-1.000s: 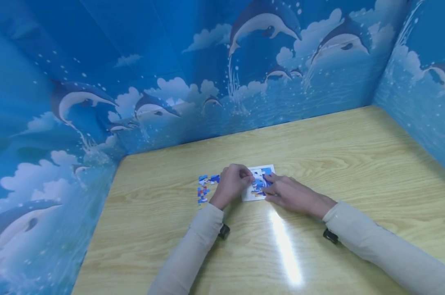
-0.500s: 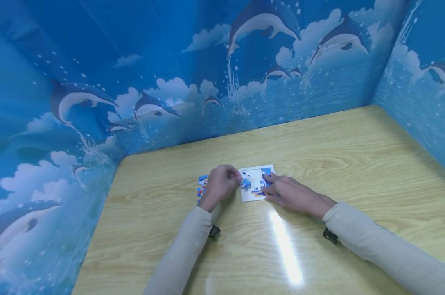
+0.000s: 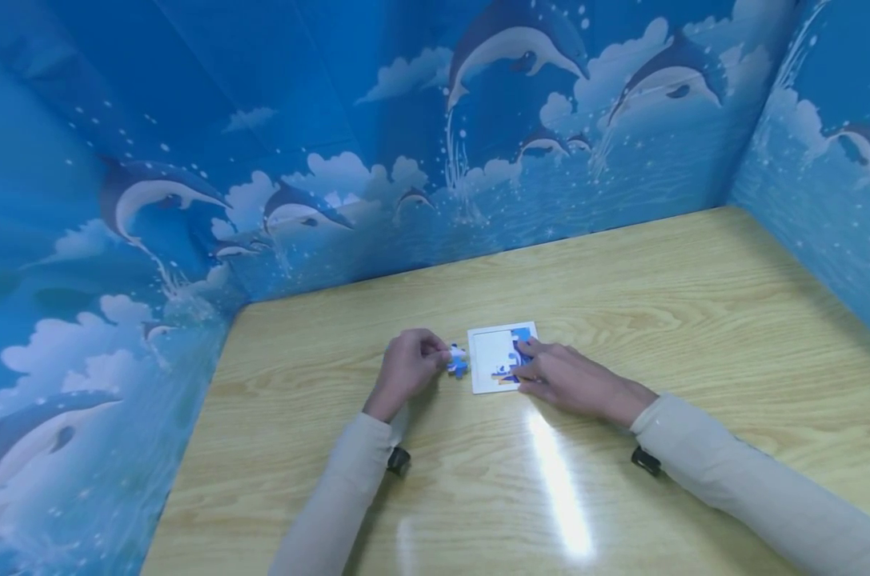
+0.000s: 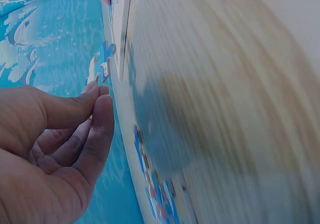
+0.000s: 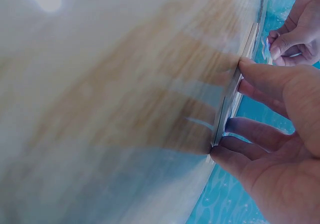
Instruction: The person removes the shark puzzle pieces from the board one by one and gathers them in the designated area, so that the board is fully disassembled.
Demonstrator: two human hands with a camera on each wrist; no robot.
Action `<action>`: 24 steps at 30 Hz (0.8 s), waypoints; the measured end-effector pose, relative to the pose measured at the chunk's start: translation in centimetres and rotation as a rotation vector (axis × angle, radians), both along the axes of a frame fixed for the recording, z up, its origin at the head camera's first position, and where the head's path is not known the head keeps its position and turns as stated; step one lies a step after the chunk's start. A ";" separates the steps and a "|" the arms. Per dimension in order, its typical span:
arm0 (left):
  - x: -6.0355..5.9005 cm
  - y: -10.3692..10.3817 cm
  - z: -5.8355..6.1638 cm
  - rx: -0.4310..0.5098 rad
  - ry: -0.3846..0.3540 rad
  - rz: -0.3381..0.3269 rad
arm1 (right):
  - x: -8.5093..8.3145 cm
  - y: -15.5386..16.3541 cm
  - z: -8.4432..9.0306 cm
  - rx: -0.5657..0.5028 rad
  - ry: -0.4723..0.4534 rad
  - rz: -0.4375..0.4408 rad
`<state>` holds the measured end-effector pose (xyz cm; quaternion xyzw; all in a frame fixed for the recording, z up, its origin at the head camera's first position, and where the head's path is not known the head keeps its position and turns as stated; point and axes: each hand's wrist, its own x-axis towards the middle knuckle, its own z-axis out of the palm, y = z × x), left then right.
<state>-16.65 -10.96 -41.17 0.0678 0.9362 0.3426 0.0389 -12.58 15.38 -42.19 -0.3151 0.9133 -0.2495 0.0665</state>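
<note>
1. A white puzzle tray (image 3: pixel 489 358) is lying flat near the middle of the wooden table (image 3: pixel 694 320); everything below is placed relative to this tray.
2. The left hand (image 3: pixel 406 370) is hovering just left of the tray, its thumb and fingertips pinching a small blue puzzle piece (image 3: pixel 457 362) that is sitting just off the tray's left edge.
3. In the left wrist view, the thumb and forefinger (image 4: pixel 102 116) are pressing together around that piece (image 4: pixel 101 69), the other fingers curling behind.
4. The right hand (image 3: pixel 567 380) is resting on the tray's right side, its fingers lying fairly straight and pressing on the tray, over the few blue pieces already seated (image 3: pixel 519 344) in the tray's right part.
5. In the right wrist view, those fingertips (image 5: pixel 250 66) are touching the tray's edge (image 5: pixel 235 91).
6. Blue dolphin-print walls (image 3: pixel 334 160) are standing behind and to both sides of the tray.
</note>
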 end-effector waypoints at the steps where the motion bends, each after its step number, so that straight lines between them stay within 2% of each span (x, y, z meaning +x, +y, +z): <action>1: 0.0 -0.2 0.0 -0.004 -0.007 0.009 | 0.0 0.0 0.0 0.002 -0.001 -0.001; 15: 0.4 -2.9 0.3 -0.031 -0.047 0.086 | 0.1 0.0 0.0 -0.001 0.002 0.003; 24: 0.5 -4.0 0.4 -0.056 -0.041 0.083 | 0.1 0.1 0.1 0.004 0.004 0.006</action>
